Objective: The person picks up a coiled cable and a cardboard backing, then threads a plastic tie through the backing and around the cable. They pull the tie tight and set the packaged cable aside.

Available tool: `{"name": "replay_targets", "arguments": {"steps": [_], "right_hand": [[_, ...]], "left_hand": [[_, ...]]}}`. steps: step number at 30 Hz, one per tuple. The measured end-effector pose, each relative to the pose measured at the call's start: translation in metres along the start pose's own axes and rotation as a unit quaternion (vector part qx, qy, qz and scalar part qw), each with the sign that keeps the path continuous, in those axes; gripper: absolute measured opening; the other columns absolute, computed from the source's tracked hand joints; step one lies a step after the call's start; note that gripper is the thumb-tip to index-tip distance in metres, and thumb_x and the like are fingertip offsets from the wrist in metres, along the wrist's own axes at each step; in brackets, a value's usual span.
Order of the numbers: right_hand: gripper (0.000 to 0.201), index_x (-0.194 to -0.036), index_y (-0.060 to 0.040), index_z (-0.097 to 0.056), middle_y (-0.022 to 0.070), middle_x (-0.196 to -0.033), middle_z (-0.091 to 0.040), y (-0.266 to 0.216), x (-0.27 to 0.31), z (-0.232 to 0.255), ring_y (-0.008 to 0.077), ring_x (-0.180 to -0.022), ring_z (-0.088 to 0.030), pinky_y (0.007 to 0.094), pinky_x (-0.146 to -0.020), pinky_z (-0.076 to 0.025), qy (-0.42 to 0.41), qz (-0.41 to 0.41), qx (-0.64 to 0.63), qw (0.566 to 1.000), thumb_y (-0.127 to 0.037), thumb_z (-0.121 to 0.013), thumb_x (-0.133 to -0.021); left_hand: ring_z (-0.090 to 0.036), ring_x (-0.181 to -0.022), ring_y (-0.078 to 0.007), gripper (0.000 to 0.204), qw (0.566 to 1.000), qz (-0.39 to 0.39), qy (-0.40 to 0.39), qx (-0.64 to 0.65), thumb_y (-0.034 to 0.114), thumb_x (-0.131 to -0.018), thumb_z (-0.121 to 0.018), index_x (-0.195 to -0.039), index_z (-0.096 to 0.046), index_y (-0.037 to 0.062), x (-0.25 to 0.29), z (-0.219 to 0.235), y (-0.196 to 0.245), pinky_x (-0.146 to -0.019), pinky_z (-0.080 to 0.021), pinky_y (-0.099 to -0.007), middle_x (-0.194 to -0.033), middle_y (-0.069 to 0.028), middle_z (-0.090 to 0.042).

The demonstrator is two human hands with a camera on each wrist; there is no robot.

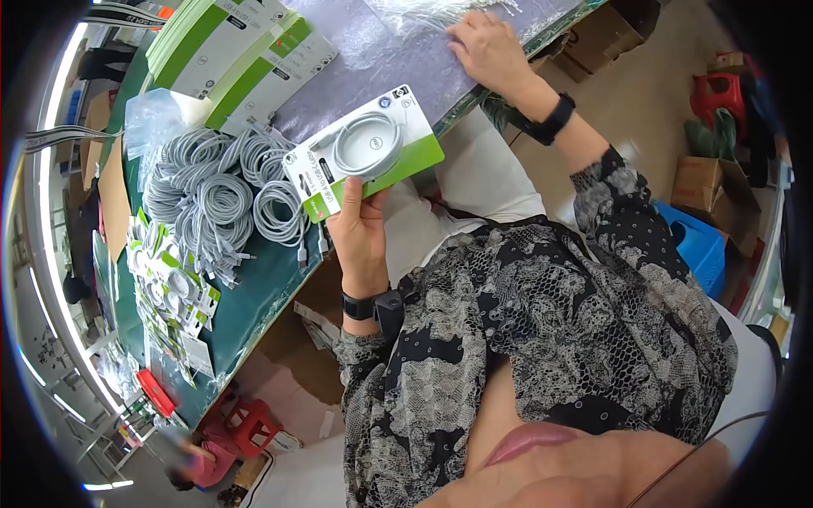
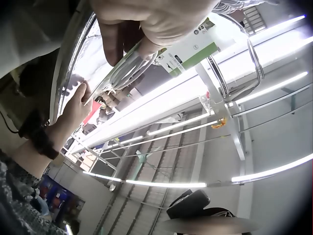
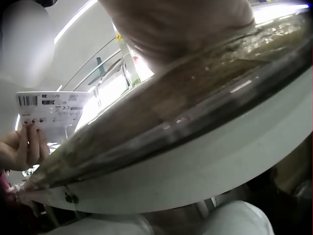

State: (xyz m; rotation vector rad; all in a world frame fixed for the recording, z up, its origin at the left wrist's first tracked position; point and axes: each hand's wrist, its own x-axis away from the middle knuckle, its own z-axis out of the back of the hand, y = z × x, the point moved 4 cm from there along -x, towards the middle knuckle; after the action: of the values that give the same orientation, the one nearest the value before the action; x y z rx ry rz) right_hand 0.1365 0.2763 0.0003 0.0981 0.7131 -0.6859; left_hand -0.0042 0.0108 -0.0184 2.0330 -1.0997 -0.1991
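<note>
My left hand (image 1: 362, 237) pinches a white and green card (image 1: 411, 157) with a coiled grey cable (image 1: 367, 146) on its front, thumb on top. The right wrist view shows the printed back of this card (image 3: 49, 110) with the fingers behind it. At the far edge of the table my right hand (image 1: 491, 52) touches a bunch of thin white ties (image 1: 432, 13); whether its fingers grip any cannot be told. Left of the card lie many coiled grey cables (image 1: 224, 199), and stacks of white and green cards (image 1: 271, 85) stand above them.
Packed cables in cards (image 1: 169, 284) lie at the left on the green table (image 1: 246, 292), near a red object (image 1: 156, 393). Clear plastic bags (image 1: 152, 118) rest by the coils. Cardboard boxes (image 1: 707, 190), a blue bin (image 1: 696, 250) and red stools (image 1: 250, 423) stand on the floor.
</note>
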Motion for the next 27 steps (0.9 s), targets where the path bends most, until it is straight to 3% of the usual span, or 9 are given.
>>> {"name": "replay_targets", "arguments": {"steps": [3,10,14,18,19,22,24,26,27], "right_hand": [[0.014,-0.088,-0.0090,-0.066,0.0084,-0.080,-0.062,-0.034,0.012,0.026,0.0278,-0.084,-0.059,0.0378,-0.074,-0.046,-0.150,0.136,-0.175,0.964,-0.020,-0.062,-0.080],[0.010,-0.093,-0.0044,-0.063,0.0084,-0.080,-0.058,0.002,-0.003,0.023,0.0211,-0.073,-0.057,0.0301,-0.065,-0.046,-0.098,0.003,-0.289,0.952,-0.008,-0.061,-0.084],[0.010,-0.092,-0.0051,-0.061,0.0064,-0.084,-0.060,-0.026,0.006,0.036,0.0214,-0.075,-0.059,0.0299,-0.067,-0.048,-0.129,0.087,-0.378,0.913,-0.006,-0.063,-0.082],[0.009,-0.091,-0.0018,-0.063,0.0060,-0.084,-0.064,-0.046,0.049,0.050,0.0185,-0.074,-0.061,0.0287,-0.066,-0.049,-0.189,-0.007,-0.546,0.816,-0.007,-0.061,-0.084],[0.007,-0.090,-0.0018,-0.062,0.0012,-0.072,-0.058,-0.041,0.046,0.060,0.0060,-0.064,-0.052,0.0208,-0.056,-0.041,-0.210,-0.078,-0.536,0.814,-0.009,-0.060,-0.088],[0.007,-0.093,-0.0015,-0.062,0.0017,-0.074,-0.060,-0.032,0.060,0.047,0.0049,-0.065,-0.051,0.0196,-0.057,-0.040,-0.248,-0.106,-0.582,0.767,-0.002,-0.059,-0.087],[0.010,-0.095,-0.0015,-0.062,0.0041,-0.079,-0.060,-0.039,0.063,0.044,0.0115,-0.070,-0.055,0.0235,-0.063,-0.044,-0.310,-0.037,-0.553,0.772,-0.003,-0.061,-0.085],[0.008,-0.090,-0.0012,-0.063,0.0088,-0.083,-0.062,-0.065,0.077,0.033,0.0220,-0.076,-0.060,0.0313,-0.065,-0.047,-0.380,0.146,-0.535,0.741,-0.007,-0.061,-0.084],[0.011,-0.091,-0.0003,-0.063,0.0111,-0.084,-0.063,-0.072,0.088,0.023,0.0240,-0.078,-0.061,0.0336,-0.068,-0.048,-0.467,0.111,-0.499,0.721,-0.009,-0.059,-0.086]], "left_hand": [[-0.061,-0.103,-0.0240,0.035,1.000,-0.006,0.008,-0.007,0.005,-0.093,-0.051,-0.128,-0.044,0.0023,0.000,-0.004,0.005,-0.088,-0.054,-0.0378,-0.120,-0.0117,-0.057],[-0.058,-0.108,-0.0228,0.040,1.000,-0.006,0.015,0.015,0.004,-0.093,-0.051,-0.132,-0.040,0.0053,-0.011,-0.001,0.011,-0.088,-0.054,-0.0389,-0.124,-0.0098,-0.054],[-0.057,-0.109,-0.0237,0.040,0.999,-0.019,0.000,0.027,0.004,-0.093,-0.050,-0.132,-0.040,0.0054,-0.016,-0.004,0.010,-0.091,-0.052,-0.0402,-0.125,-0.0099,-0.053],[-0.057,-0.109,-0.0238,0.039,0.999,-0.050,-0.009,0.009,0.006,-0.094,-0.049,-0.132,-0.039,0.0036,-0.024,0.005,0.010,-0.092,-0.051,-0.0411,-0.124,-0.0103,-0.054],[-0.057,-0.109,-0.0240,0.038,0.999,-0.033,-0.019,0.026,0.006,-0.094,-0.049,-0.131,-0.040,0.0025,-0.027,0.008,0.011,-0.092,-0.050,-0.0414,-0.124,-0.0107,-0.054],[-0.058,-0.108,-0.0248,0.038,0.998,-0.042,-0.029,0.039,0.005,-0.093,-0.051,-0.129,-0.041,0.0000,-0.027,-0.002,0.019,-0.093,-0.051,-0.0421,-0.122,-0.0120,-0.056],[-0.059,-0.108,-0.0252,0.038,0.997,-0.055,-0.032,0.049,0.004,-0.092,-0.052,-0.129,-0.042,0.0000,-0.030,0.004,0.024,-0.093,-0.051,-0.0418,-0.121,-0.0124,-0.056],[-0.059,-0.107,-0.0252,0.038,0.997,-0.056,-0.032,0.051,0.004,-0.092,-0.052,-0.129,-0.042,-0.0001,-0.031,0.007,0.025,-0.093,-0.051,-0.0417,-0.121,-0.0124,-0.057],[-0.059,-0.107,-0.0252,0.038,0.996,-0.059,-0.039,0.056,0.004,-0.092,-0.052,-0.129,-0.042,0.0000,-0.031,0.006,0.024,-0.093,-0.051,-0.0414,-0.121,-0.0124,-0.057]]}}
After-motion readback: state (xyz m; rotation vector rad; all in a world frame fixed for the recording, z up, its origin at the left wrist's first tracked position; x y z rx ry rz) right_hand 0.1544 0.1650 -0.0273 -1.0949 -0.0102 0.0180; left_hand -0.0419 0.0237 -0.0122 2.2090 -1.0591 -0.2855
